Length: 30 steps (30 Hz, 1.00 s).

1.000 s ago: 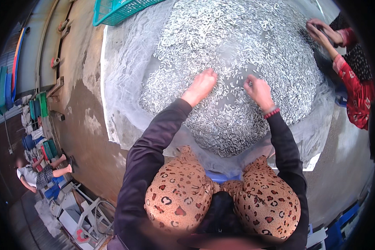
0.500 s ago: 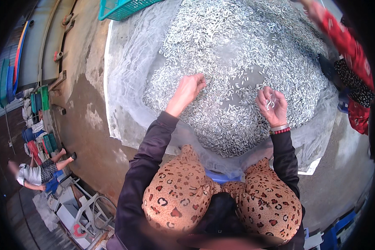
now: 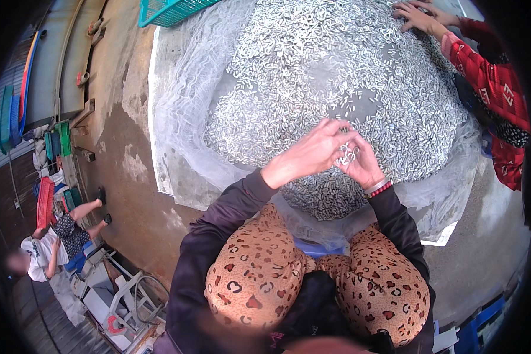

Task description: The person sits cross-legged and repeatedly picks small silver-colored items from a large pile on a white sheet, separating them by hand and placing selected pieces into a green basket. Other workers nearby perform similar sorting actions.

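Note:
A wide heap of small silvery-white pieces (image 3: 289, 106), some straight and some curled, lies spread before me. They look like tiny fish, but I cannot tell surely. Above the heap's near part my two hands meet. My right hand (image 3: 364, 165), cupped palm up, holds several pale curled pieces (image 3: 349, 154). My left hand (image 3: 320, 146) reaches across to it, its bent fingertips touching or almost touching the right hand's fingertips. Whatever is between the left fingers is hidden.
A white net (image 3: 186, 100) lies under and around the heap. At the far left stands a green plastic basket (image 3: 170, 13). The hands of a co-worker in red sleeves (image 3: 422, 19) reach onto the heap's far right. Another person (image 3: 44, 256) is by equipment at left.
My left hand has moved right to my right hand, which has shifted slightly left and nearer. The co-worker's hands have come onto the heap. The person at left has moved beside a red crate.

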Each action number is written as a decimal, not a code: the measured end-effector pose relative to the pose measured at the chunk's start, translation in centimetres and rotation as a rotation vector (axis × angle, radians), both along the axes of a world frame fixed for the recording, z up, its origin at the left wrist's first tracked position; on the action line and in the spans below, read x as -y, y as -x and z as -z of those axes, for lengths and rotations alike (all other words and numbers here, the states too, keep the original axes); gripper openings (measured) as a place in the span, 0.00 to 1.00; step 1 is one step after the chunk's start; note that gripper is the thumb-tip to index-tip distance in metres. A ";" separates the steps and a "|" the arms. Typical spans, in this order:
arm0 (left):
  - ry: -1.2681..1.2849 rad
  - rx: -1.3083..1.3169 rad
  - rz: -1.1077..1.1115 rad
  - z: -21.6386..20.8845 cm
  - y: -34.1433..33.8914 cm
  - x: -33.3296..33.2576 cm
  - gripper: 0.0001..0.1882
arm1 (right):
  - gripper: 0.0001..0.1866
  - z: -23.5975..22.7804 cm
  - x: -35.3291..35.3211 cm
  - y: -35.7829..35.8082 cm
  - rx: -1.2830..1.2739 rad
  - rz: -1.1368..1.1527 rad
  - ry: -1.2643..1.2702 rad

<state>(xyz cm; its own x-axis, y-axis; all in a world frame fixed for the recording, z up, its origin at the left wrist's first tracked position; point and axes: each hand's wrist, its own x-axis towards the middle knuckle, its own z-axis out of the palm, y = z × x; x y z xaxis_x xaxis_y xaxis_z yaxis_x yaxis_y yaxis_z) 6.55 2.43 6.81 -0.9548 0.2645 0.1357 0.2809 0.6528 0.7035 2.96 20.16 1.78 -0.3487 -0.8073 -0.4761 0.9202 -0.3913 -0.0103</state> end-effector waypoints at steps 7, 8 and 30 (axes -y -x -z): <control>0.072 0.398 -0.725 5.6 3.7 10.9 0.16 | 0.24 0.5 -3.2 1.0 0.031 0.065 -0.001; 0.025 0.331 -0.655 6.9 3.8 11.4 0.17 | 0.24 0.6 -3.4 0.9 0.011 0.076 -0.019; -0.617 1.011 -0.092 4.2 -0.7 3.4 0.17 | 0.11 -2.3 -7.4 0.6 -0.899 -0.499 -0.963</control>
<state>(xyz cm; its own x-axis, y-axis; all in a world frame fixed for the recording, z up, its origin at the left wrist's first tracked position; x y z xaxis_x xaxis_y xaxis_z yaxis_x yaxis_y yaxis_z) 7.26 -0.98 2.66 -0.7139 0.3439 -0.6100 -0.6129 0.1143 0.7818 2.33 27.54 4.06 -0.6026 -0.4242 -0.6760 0.4942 0.4668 -0.7334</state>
